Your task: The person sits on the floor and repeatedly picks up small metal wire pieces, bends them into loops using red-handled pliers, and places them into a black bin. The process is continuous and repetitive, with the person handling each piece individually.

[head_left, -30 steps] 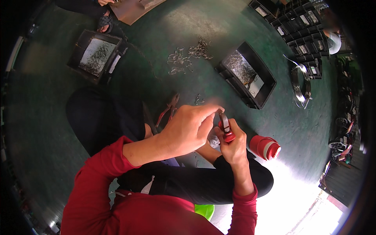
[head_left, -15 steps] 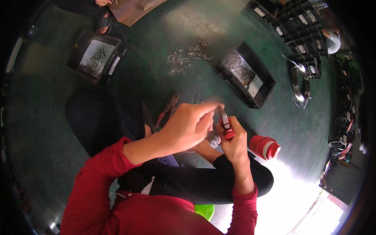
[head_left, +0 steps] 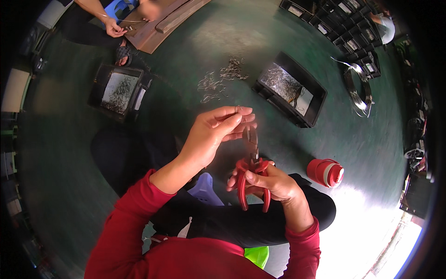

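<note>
Between the thumb and forefinger of my left hand (head_left: 209,132), which is raised in the middle, sits a small bent metal wire piece (head_left: 239,109). My fingers partly hide its shape. Just right of it and nearer to me, my right hand (head_left: 281,184) grips red-handled pliers (head_left: 253,163) around the handles. The jaws point up and away from me, close to my left fingertips but blurred by motion. Both handle ends stick out toward me, spread apart.
Small wire pieces (head_left: 234,69) lie heaped on the green floor ahead. Black crates stand right (head_left: 317,100) and left (head_left: 96,95), with wire pieces inside. A wire coil (head_left: 367,95) and red jug (head_left: 320,172) are at right. Another person's hand (head_left: 113,28) is beside a board (head_left: 148,39).
My right hand has turned the pliers and drawn them toward me, showing both handles. My left hand has moved up and left, apart from my right hand. The whole view has shifted slightly.
</note>
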`<move>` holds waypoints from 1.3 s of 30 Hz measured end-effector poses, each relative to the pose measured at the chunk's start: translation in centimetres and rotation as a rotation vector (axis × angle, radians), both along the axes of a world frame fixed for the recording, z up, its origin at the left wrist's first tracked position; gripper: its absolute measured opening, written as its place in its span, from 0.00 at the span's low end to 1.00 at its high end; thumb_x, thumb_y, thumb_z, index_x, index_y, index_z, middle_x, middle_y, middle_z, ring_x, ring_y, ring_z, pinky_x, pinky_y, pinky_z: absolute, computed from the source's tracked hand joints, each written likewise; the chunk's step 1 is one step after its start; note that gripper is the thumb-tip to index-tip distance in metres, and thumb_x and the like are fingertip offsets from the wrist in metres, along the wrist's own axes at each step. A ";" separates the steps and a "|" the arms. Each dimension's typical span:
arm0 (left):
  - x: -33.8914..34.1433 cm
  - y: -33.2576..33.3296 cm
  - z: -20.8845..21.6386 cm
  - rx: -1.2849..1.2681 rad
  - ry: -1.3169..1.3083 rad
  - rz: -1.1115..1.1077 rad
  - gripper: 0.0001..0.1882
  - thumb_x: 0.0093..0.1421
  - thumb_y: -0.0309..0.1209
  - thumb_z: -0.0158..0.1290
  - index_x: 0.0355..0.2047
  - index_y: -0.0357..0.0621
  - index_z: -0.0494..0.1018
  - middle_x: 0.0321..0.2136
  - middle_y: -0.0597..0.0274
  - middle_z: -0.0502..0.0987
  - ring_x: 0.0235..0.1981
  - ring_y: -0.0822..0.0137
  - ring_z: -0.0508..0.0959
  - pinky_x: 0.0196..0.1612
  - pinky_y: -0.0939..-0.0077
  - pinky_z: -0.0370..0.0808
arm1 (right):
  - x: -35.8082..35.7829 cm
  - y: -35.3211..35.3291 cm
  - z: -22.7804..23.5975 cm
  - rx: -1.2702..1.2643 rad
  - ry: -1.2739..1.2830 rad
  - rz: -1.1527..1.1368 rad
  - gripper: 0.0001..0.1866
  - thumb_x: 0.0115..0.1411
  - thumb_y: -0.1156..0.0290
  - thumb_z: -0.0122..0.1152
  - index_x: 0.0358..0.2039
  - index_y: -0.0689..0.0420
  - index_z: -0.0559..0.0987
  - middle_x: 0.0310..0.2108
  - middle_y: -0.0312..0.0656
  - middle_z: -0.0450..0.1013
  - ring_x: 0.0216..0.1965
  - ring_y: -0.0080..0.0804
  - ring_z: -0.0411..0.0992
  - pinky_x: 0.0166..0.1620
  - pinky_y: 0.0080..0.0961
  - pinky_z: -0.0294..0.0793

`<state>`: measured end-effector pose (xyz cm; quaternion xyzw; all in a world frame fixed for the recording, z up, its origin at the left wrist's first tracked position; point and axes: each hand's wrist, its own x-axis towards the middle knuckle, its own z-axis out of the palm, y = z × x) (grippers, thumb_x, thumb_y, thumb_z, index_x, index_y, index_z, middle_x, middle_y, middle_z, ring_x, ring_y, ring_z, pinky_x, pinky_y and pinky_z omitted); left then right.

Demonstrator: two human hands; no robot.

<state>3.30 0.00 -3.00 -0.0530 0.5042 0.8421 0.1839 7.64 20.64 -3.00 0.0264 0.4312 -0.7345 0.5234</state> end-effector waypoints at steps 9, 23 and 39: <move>0.4 0.6 -0.5 -0.002 0.224 -0.012 0.14 0.69 0.28 0.44 0.51 0.34 0.72 0.49 0.51 0.76 0.52 0.56 0.77 0.55 0.64 0.75 | -0.2 -0.3 0.3 -0.101 -0.106 0.000 0.26 0.65 0.53 0.56 0.50 0.64 0.69 0.43 0.54 0.74 0.50 0.51 0.74 0.46 0.48 0.78; -1.2 -2.2 0.3 -0.258 0.080 -0.183 0.22 0.69 0.42 0.47 0.45 0.33 0.78 0.36 0.57 0.80 0.35 0.70 0.79 0.42 0.73 0.77 | 0.2 -0.6 1.4 0.962 0.786 -0.126 0.13 0.61 0.68 0.61 0.41 0.62 0.72 0.30 0.48 0.74 0.30 0.37 0.73 0.38 0.29 0.72; -0.3 -1.6 0.7 -0.360 0.108 -0.312 0.14 0.67 0.26 0.47 0.51 0.34 0.74 0.24 0.61 0.78 0.21 0.74 0.77 0.27 0.81 0.74 | 0.2 -0.9 1.1 1.013 0.863 -0.147 0.12 0.59 0.73 0.62 0.40 0.62 0.71 0.31 0.53 0.75 0.33 0.49 0.76 0.37 0.32 0.73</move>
